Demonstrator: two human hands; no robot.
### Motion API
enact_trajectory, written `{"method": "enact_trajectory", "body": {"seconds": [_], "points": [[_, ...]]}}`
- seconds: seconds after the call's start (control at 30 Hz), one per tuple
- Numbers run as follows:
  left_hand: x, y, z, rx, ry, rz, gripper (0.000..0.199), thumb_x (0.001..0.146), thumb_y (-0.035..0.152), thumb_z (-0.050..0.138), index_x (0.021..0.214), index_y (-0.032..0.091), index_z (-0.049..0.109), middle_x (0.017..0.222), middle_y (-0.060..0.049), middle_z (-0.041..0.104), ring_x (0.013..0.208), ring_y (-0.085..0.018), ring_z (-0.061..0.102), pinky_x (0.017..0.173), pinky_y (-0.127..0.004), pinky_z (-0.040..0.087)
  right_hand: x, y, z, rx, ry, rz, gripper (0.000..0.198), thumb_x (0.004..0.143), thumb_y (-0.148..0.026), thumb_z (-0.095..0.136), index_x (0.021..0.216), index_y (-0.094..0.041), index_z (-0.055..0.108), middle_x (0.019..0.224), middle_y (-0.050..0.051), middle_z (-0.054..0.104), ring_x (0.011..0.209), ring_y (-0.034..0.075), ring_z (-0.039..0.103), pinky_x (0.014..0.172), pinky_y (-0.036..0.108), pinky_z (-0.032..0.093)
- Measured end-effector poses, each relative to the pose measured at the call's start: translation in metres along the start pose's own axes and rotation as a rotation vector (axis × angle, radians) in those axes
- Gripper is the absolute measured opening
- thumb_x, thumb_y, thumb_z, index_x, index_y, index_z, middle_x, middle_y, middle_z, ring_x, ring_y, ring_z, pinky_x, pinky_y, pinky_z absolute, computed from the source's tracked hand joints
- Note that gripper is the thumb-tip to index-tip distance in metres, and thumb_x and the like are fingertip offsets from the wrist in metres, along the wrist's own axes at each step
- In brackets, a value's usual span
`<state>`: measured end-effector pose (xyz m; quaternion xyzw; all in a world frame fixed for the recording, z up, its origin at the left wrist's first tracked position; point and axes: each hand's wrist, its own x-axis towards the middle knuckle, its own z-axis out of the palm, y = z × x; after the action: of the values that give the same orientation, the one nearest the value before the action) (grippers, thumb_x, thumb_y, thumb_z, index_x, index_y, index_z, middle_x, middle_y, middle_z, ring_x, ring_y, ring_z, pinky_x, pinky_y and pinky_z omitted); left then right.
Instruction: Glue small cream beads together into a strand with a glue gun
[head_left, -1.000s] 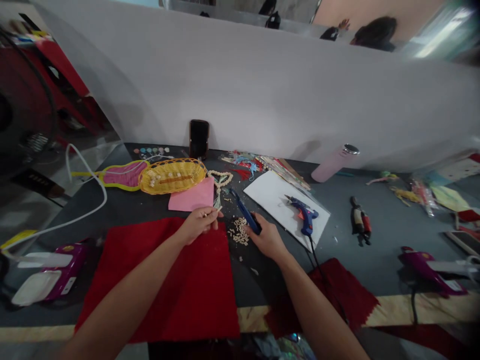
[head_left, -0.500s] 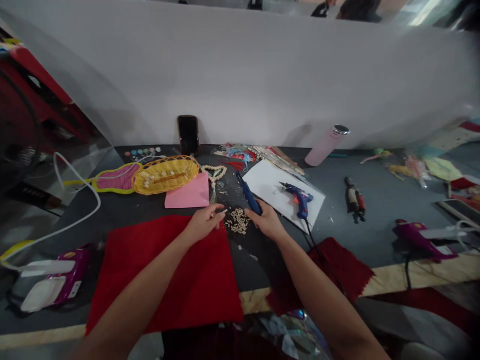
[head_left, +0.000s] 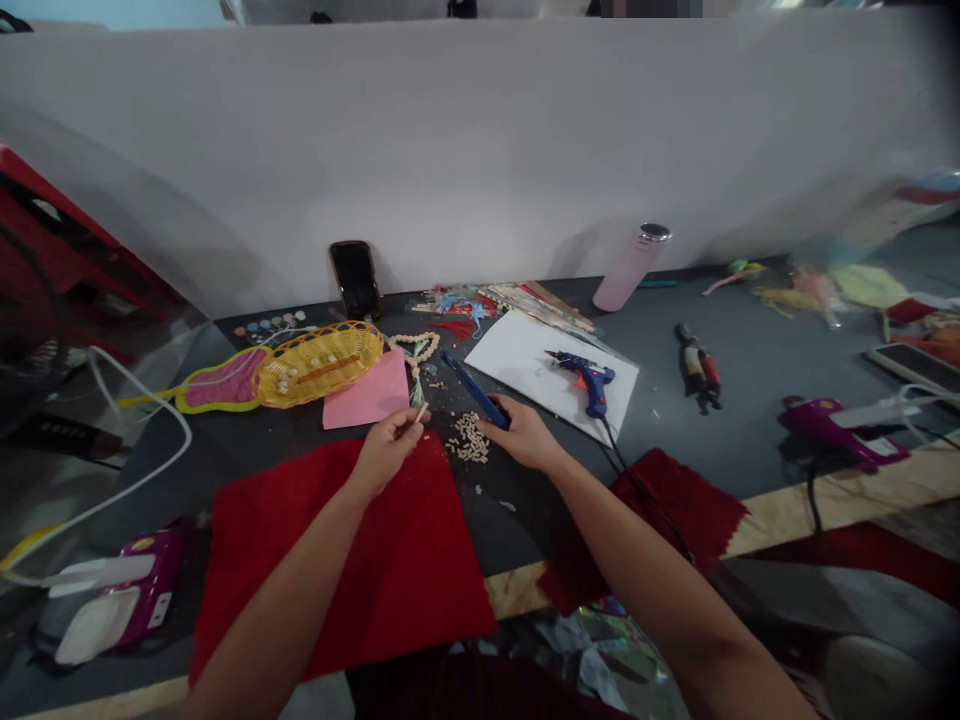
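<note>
My left hand (head_left: 386,450) is closed, pinching a short pale stick (head_left: 422,412) between thumb and fingertips, above the edge of a red cloth (head_left: 360,560). My right hand (head_left: 523,432) grips one end of a long, dark blue tool (head_left: 469,382); its far end points up and left, and its exact kind is unclear. Between the hands, a heap of short beige pieces (head_left: 469,440) lies on the dark table. Just beyond them is a beaded loop with a pale tassel (head_left: 417,385), next to a pink sheet (head_left: 360,400).
A blue glue gun (head_left: 592,380) rests on a white board (head_left: 502,345). Behind are craft strips (head_left: 540,303), a pink bottle (head_left: 630,268) and a phone (head_left: 355,278). A yellow basket (head_left: 322,365) stands left; pliers (head_left: 697,365) lie right. Purple devices (head_left: 154,590) flank the table.
My left hand has drawn slightly left and down with the stick, which now points upward. The blue tool has shifted a little left. The head view has also moved slightly.
</note>
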<state>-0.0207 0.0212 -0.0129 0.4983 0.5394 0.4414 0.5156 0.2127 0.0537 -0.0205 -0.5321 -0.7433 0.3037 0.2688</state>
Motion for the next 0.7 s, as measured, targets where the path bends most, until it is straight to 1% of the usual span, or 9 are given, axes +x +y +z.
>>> {"method": "enact_trajectory", "body": {"seconds": [0.03, 0.1, 0.17, 0.2, 0.27, 0.37, 0.47, 0.6, 0.7], "points": [[0.001, 0.0, -0.001, -0.074, 0.004, -0.013, 0.031, 0.073, 0.036, 0.06, 0.095, 0.014, 0.062, 0.067, 0.001, 0.056, 0.048, -0.006, 0.039, 0.046, -0.019, 0.03, -0.001, 0.001, 0.0, -0.049, 0.03, 0.005, 0.047, 0.078, -0.043, 0.056, 0.118, -0.019, 0.053, 0.106, 0.006, 0.065, 0.091, 0.022, 0.061, 0.079, 0.032, 0.046], [0.002, 0.0, -0.004, -0.169, -0.01, -0.027, 0.032, 0.073, 0.037, 0.061, 0.096, 0.014, 0.06, 0.077, -0.001, 0.058, 0.048, -0.004, 0.036, 0.043, -0.018, 0.027, -0.001, 0.004, -0.002, -0.174, 0.092, 0.03, 0.052, 0.079, -0.046, 0.056, 0.124, -0.021, 0.049, 0.115, 0.007, 0.061, 0.099, 0.025, 0.059, 0.083, 0.035, 0.045], [0.003, -0.002, -0.007, -0.142, -0.011, -0.046, 0.034, 0.072, 0.037, 0.061, 0.097, 0.015, 0.059, 0.084, -0.003, 0.059, 0.048, -0.004, 0.037, 0.044, -0.018, 0.027, 0.0, 0.006, -0.005, -0.29, 0.115, 0.069, 0.058, 0.078, -0.051, 0.055, 0.128, -0.023, 0.044, 0.121, 0.008, 0.058, 0.105, 0.027, 0.056, 0.085, 0.037, 0.044], [0.003, -0.002, -0.008, -0.067, -0.012, -0.044, 0.034, 0.072, 0.036, 0.061, 0.098, 0.015, 0.059, 0.083, -0.002, 0.059, 0.049, -0.005, 0.039, 0.045, -0.019, 0.03, 0.001, 0.006, -0.007, -0.336, 0.111, 0.09, 0.061, 0.078, -0.053, 0.055, 0.129, -0.023, 0.042, 0.121, 0.008, 0.058, 0.106, 0.028, 0.056, 0.085, 0.038, 0.044], [0.001, -0.003, -0.008, 0.193, -0.008, 0.017, 0.031, 0.072, 0.034, 0.061, 0.097, 0.016, 0.06, 0.078, -0.002, 0.059, 0.056, -0.009, 0.047, 0.052, -0.022, 0.036, 0.002, 0.006, -0.011, -0.405, 0.09, 0.119, 0.063, 0.078, -0.056, 0.053, 0.13, -0.022, 0.041, 0.119, 0.009, 0.059, 0.105, 0.028, 0.056, 0.084, 0.038, 0.045], [-0.002, -0.003, -0.006, 0.645, -0.018, 0.206, 0.02, 0.075, 0.028, 0.057, 0.091, 0.018, 0.062, 0.081, -0.003, 0.061, 0.071, -0.015, 0.054, 0.067, -0.027, 0.041, 0.002, 0.006, -0.014, -0.484, 0.07, 0.119, 0.059, 0.082, -0.055, 0.048, 0.129, -0.021, 0.042, 0.116, 0.01, 0.06, 0.104, 0.027, 0.055, 0.082, 0.036, 0.044], [-0.002, -0.004, -0.003, 0.872, -0.068, 0.317, 0.014, 0.081, 0.025, 0.048, 0.083, 0.018, 0.061, 0.083, -0.005, 0.062, 0.081, -0.019, 0.056, 0.074, -0.03, 0.041, 0.001, 0.006, -0.014, -0.538, 0.067, 0.068, 0.055, 0.084, -0.049, 0.049, 0.129, -0.019, 0.042, 0.113, 0.011, 0.06, 0.104, 0.026, 0.053, 0.084, 0.035, 0.043], [-0.003, -0.003, -0.001, 0.867, -0.096, 0.31, 0.017, 0.084, 0.025, 0.045, 0.079, 0.019, 0.06, 0.084, -0.005, 0.062, 0.084, -0.02, 0.056, 0.076, -0.031, 0.041, 0.001, 0.01, -0.011, -0.572, 0.104, -0.01, 0.052, 0.084, -0.042, 0.05, 0.128, -0.016, 0.044, 0.11, 0.013, 0.058, 0.102, 0.027, 0.049, 0.088, 0.038, 0.039], [-0.007, 0.0, 0.003, 0.686, -0.086, 0.204, 0.017, 0.082, 0.031, 0.049, 0.08, 0.02, 0.061, 0.079, -0.003, 0.063, 0.077, -0.018, 0.056, 0.069, -0.029, 0.041, 0.0, 0.011, -0.009, -0.6, 0.114, -0.036, 0.05, 0.083, -0.04, 0.051, 0.125, -0.014, 0.047, 0.111, 0.015, 0.056, 0.101, 0.029, 0.046, 0.087, 0.042, 0.039]]}}
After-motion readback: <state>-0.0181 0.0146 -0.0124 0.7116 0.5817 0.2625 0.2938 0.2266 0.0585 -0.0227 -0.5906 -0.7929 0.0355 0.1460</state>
